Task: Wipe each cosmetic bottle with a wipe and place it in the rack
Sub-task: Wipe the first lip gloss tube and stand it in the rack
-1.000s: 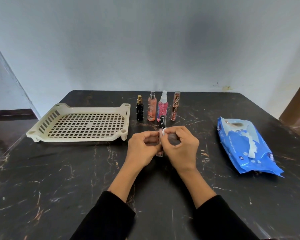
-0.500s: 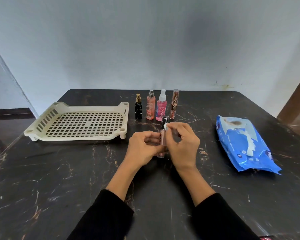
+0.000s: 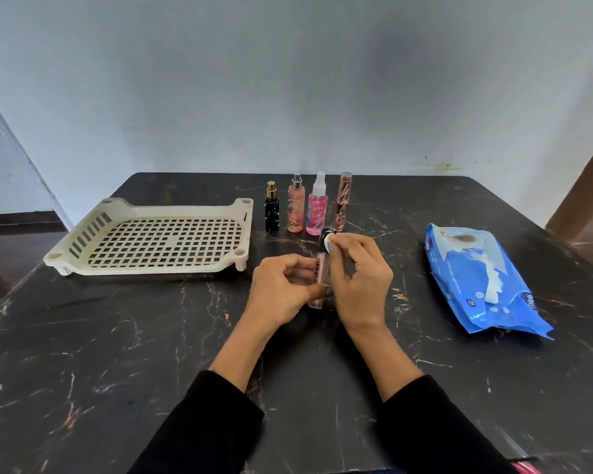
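My left hand (image 3: 281, 292) grips a slim lip gloss tube (image 3: 320, 268) with a black cap, held nearly upright over the table's middle. My right hand (image 3: 360, 278) pinches a small white wipe (image 3: 329, 246) against the tube's black cap. Behind them stand a black bottle with a gold cap (image 3: 272, 212), an orange spray bottle (image 3: 295, 210), a pink spray bottle (image 3: 317, 210) and a tall copper tube (image 3: 343, 203). The cream slotted rack (image 3: 151, 239) lies empty at the left.
A blue pack of wet wipes (image 3: 480, 282) lies at the right with its flap open and a wipe sticking out. The dark marble table (image 3: 117, 354) meets a pale wall at the back. A brown door edge (image 3: 589, 200) shows far right.
My right hand has slid the wipe up the tube from its middle to the black cap. The left hand keeps its grip lower on the tube.
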